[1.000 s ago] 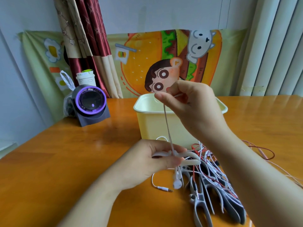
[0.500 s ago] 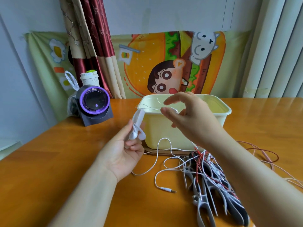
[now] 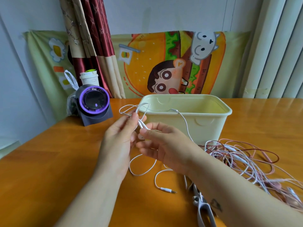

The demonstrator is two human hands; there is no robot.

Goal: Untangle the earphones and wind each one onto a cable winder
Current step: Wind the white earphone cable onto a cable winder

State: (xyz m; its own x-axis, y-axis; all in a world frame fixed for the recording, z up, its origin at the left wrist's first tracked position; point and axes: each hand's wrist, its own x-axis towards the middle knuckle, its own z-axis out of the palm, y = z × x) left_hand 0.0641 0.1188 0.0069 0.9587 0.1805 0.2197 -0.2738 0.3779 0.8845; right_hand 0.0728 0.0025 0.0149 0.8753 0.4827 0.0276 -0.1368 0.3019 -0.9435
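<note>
My left hand point(image 3: 119, 141) is raised in front of the cream bin. It holds a white cable winder point(image 3: 142, 107) together with small loops of the white earphone cable point(image 3: 127, 110). Close beside it on the right, my right hand point(image 3: 164, 145) pinches the same earphone near its earbuds point(image 3: 141, 136). From there the cable arcs over the bin's front point(image 3: 184, 119) and drops to the table, ending in the jack plug point(image 3: 167, 189). A tangle of pink, red and white earphones point(image 3: 242, 159) lies to the right. Spare grey-white winders point(image 3: 203, 208) show under my right forearm.
The cream plastic bin point(image 3: 213, 126) stands open at the table's centre back. A dark device with a purple ring point(image 3: 95, 102), a plastic bag point(image 3: 70, 97) and a paper cup point(image 3: 89, 78) sit at the back left. The wooden table point(image 3: 49, 161) spreads to the left.
My right hand came down and left from above the bin until it met my left hand. The left hand stayed raised with the winder, and cable loops now stick out above it.
</note>
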